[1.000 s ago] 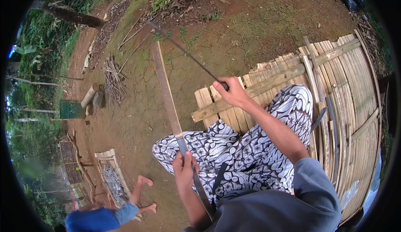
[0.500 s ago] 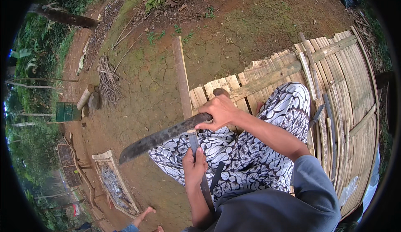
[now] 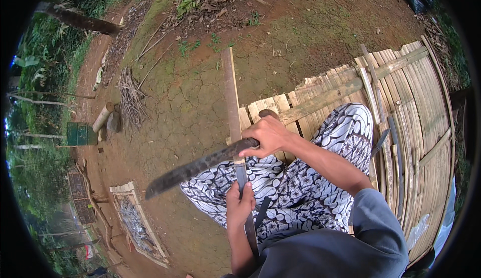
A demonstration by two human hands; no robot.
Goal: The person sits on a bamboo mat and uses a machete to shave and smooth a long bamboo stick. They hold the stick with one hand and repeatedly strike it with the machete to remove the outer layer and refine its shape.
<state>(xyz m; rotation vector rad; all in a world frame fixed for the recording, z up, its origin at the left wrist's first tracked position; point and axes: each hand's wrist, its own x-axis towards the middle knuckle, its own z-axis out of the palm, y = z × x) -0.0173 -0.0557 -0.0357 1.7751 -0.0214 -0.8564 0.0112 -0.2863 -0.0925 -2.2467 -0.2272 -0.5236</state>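
Note:
My right hand (image 3: 269,136) is closed round the dark curved handle of a machete (image 3: 193,170). Its broad, dark blade points to the left and crosses over a long bamboo strip (image 3: 231,87). A pale cut patch shows on the strip right beside the blade. Below that crossing, my left hand (image 3: 240,204) grips the strip's darker near part, thumb along its side. The strip runs from near my body, over my patterned trousers (image 3: 305,193), out past the platform's edge. Whether the blade touches the strip, I cannot tell.
I sit on a bamboo slat platform (image 3: 431,107). To the right on it lie several loose bamboo strips (image 3: 396,148) and another blade (image 3: 381,142). On the ground at left are a bundle of sticks (image 3: 131,97), a green metal container (image 3: 81,133) and a framed tray (image 3: 135,223).
The strip's far end has swung slightly to the right, and both hands with the machete have shifted a little right. Another person's leg at the lower left has nearly left the view.

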